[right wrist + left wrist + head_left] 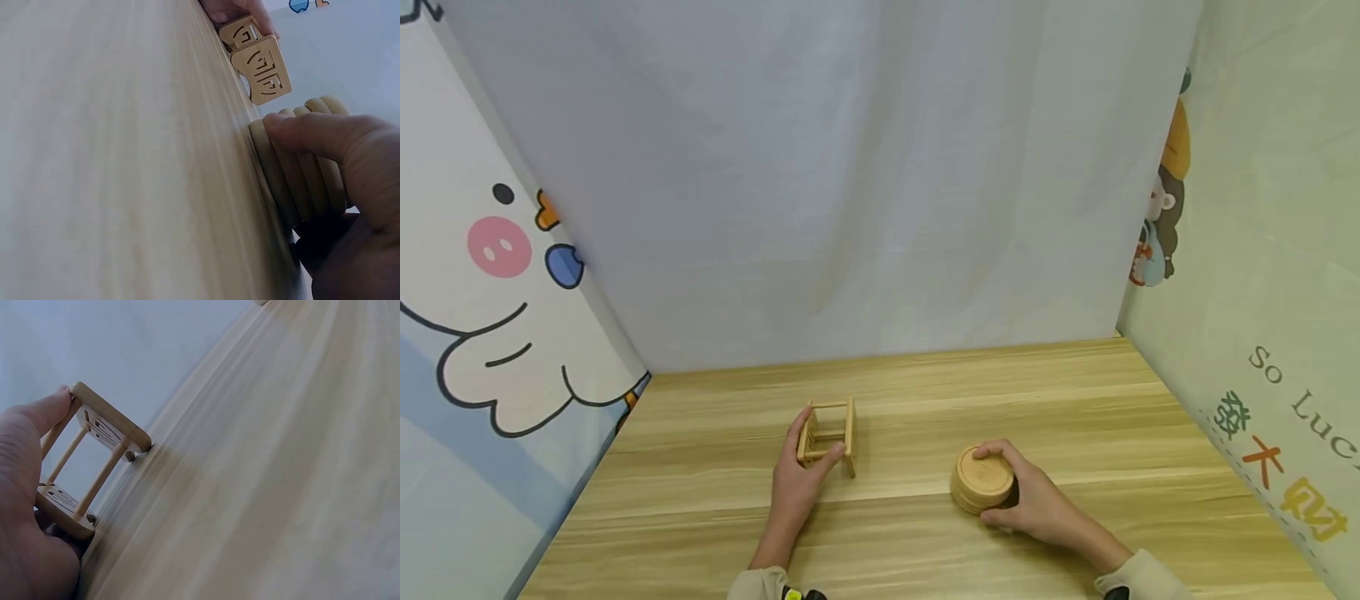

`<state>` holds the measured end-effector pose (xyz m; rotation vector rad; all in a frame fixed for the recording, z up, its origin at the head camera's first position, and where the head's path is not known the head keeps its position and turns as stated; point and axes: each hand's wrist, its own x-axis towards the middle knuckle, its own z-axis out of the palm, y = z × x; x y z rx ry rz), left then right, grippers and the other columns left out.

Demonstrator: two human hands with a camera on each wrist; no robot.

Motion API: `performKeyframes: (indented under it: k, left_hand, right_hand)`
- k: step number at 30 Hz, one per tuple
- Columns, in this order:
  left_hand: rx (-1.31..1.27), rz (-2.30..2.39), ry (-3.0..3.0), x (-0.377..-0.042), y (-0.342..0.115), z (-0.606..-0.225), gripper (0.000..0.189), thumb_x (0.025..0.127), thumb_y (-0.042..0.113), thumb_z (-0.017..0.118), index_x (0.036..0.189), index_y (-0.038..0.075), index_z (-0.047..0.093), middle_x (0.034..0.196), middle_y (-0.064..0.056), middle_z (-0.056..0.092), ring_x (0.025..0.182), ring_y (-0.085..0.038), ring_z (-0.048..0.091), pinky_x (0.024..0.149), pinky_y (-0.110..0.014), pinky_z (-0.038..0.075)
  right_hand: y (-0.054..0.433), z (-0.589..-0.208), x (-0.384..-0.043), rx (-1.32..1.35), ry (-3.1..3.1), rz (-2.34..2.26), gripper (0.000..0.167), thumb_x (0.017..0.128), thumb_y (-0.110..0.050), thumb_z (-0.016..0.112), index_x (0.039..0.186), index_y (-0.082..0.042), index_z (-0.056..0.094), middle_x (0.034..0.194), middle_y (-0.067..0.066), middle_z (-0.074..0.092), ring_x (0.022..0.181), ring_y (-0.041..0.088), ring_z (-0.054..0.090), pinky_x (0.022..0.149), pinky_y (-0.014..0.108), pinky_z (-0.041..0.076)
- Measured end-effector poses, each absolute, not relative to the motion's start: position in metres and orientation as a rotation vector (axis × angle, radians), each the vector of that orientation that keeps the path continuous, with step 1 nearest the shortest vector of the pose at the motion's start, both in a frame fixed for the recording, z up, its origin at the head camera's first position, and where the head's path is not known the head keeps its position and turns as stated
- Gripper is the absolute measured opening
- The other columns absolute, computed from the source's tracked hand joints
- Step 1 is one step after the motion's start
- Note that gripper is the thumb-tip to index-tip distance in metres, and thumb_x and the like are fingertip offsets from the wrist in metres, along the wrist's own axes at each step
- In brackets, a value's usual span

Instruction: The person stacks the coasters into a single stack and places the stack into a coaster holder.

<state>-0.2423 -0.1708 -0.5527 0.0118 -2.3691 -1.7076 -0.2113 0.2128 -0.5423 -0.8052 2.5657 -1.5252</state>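
My left hand (795, 487) grips a small wooden coaster rack (850, 437), thumb on the near side and fingers at the far left. Thin rods join the rack's two end panels, and the right wrist view shows slots cut through the nearer panel (270, 75). It stands on the table in the left wrist view, beside my left hand (28, 506). To the right, my right hand (1037, 504) holds a stack of round wooden coasters (983, 477) from its right side. Several rounded layers of the stack (290, 169) show near my right thumb (312, 132).
The wood-grain table (895, 550) extends around both hands. A plain pale curtain (775, 167) hangs along the back edge. Printed panels stand at either side, a cartoon one (445, 250) on the left and a lettered one (1262, 292) on the right.
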Motion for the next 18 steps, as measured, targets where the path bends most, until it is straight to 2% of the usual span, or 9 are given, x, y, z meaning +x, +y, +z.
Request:
performKeyframes:
  k: [6, 8, 14, 18]
  left_hand:
    - [-0.003, -1.667, -2.317, -0.241, -0.168, -0.554, 0.088, 0.101, 0.029, 0.086, 0.174, 0.022, 0.038, 0.175, -0.022, 0.039, 0.158, -0.047, 0.041, 0.123, -0.068, 0.039]
    - [-0.008, -1.632, -2.3, -0.241, -0.168, -0.552, 0.086, 0.101, 0.029, 0.085, 0.174, 0.021, 0.038, 0.176, -0.022, 0.037, 0.159, -0.047, 0.04, 0.124, -0.068, 0.038]
    - [-0.06, -1.411, -2.322, -0.237, -0.166, -0.541, 0.083, 0.101, 0.032, 0.085, 0.171, 0.021, 0.043, 0.181, -0.022, 0.025, 0.164, -0.052, 0.027, 0.123, -0.078, 0.032]
    - [-0.201, -1.166, -2.315, -0.236, -0.161, -0.533, 0.083, 0.096, 0.032, 0.088, 0.167, 0.016, 0.049, 0.177, -0.028, 0.03, 0.158, -0.059, 0.033, 0.116, -0.083, 0.036]
  right_hand:
    - [0.212, -0.544, -0.212, -0.789, 2.553, -1.544, 0.078, 0.085, -0.009, 0.098, 0.146, -0.016, 0.05, 0.161, 0.025, 0.051, 0.147, 0.057, 0.05, 0.117, 0.077, 0.04]
    - [0.213, -0.544, -0.212, -0.788, 2.553, -1.548, 0.078, 0.085, -0.008, 0.098, 0.146, -0.016, 0.05, 0.161, 0.025, 0.051, 0.147, 0.058, 0.05, 0.117, 0.078, 0.04]
    - [0.213, -0.543, -0.211, -0.794, 2.555, -1.549, 0.078, 0.085, -0.008, 0.098, 0.146, -0.016, 0.05, 0.161, 0.025, 0.051, 0.147, 0.057, 0.051, 0.117, 0.078, 0.04]
    - [0.213, -0.543, -0.21, -0.789, 2.557, -1.55, 0.078, 0.085, -0.008, 0.098, 0.146, -0.016, 0.05, 0.161, 0.026, 0.051, 0.147, 0.058, 0.05, 0.116, 0.078, 0.04]
